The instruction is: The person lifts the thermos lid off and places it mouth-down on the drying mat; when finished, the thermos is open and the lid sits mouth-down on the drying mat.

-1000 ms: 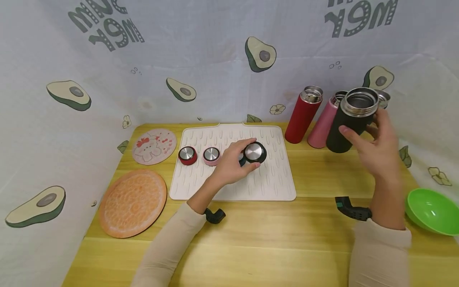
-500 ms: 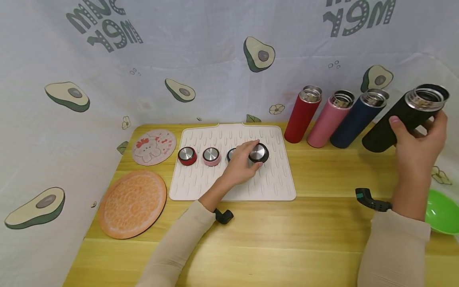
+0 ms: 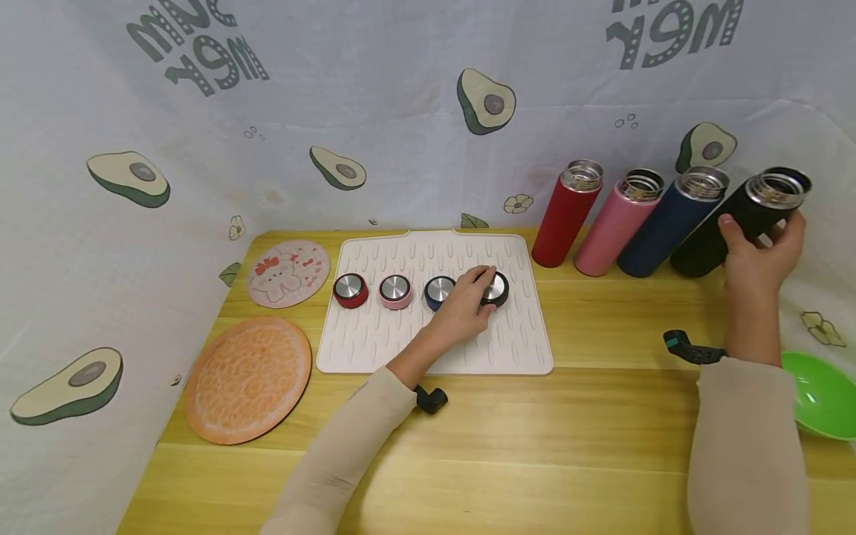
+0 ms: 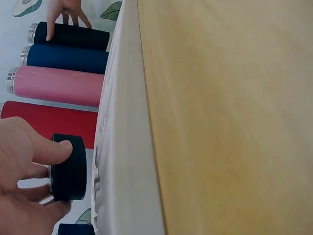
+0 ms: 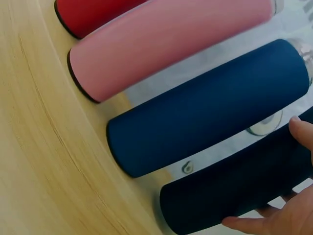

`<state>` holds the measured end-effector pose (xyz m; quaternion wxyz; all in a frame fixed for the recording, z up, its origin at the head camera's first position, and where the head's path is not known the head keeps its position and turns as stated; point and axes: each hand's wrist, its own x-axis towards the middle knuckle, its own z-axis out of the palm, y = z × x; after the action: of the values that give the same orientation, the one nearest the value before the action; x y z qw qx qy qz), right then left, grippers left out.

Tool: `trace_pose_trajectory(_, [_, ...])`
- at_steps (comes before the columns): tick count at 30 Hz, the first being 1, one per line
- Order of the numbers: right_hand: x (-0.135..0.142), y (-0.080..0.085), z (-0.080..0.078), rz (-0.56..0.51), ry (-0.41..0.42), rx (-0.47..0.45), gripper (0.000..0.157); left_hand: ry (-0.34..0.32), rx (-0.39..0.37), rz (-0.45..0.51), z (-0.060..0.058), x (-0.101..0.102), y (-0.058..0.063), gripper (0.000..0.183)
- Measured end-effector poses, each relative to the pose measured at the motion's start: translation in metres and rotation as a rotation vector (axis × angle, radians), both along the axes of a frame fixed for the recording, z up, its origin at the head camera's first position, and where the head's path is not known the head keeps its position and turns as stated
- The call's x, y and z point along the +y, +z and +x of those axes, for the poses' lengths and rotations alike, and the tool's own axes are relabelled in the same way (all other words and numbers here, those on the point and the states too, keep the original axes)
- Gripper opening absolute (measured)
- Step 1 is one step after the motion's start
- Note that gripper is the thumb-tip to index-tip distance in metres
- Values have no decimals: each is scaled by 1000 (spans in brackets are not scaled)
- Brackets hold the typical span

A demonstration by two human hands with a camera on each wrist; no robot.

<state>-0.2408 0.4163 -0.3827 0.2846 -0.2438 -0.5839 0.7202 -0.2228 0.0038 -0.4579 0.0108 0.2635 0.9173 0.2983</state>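
My left hand (image 3: 461, 308) pinches a black lid (image 4: 69, 169) with a silver top, right at the surface of a white ribbed mat (image 3: 374, 345). To its left on that mat sit a blue lid (image 3: 438, 292), a pink lid (image 3: 395, 293) and a red lid (image 3: 351, 291), in a row. At the right, my right hand (image 3: 765, 256) grips a black thermos bottle (image 5: 234, 188), its mouth uncovered, at the end of a line of bottles. Beside it stand a blue bottle (image 3: 669, 227), a pink bottle (image 3: 617, 232) and a red bottle (image 3: 565, 221), all lidless.
On the left of the wooden table (image 3: 535, 446) lie an orange round mat (image 3: 250, 379) and a smaller pink round mat (image 3: 287, 273). A green bowl (image 3: 825, 397) is at the right edge, partly behind the right sleeve. A cloth with avocado prints hangs behind the bottles.
The right hand has carried the black bottle rightward from in front of the blue one to the line's right end. The left hand has shifted the black lid slightly right, uncovering the blue lid.
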Motion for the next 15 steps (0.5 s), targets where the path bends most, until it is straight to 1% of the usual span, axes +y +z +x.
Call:
trace_pose_trajectory(6, [10,-7,-8,52,14,-134,77,7,-45,-51,0,7,-2,64])
trace_pose_trajectory(11, [16,-8,-10,101,27,-194,77,4,-40,-88,-2,10,-3,63])
trace_pose_trajectory(14, [18,-8,-11,158,49,-232,77,1,-52,-81,-1,9,-3,66])
trace_pose_trajectory(15, [19,-8,-12,158,59,-237,77,-1,-56,-76,-1,9,-3,67])
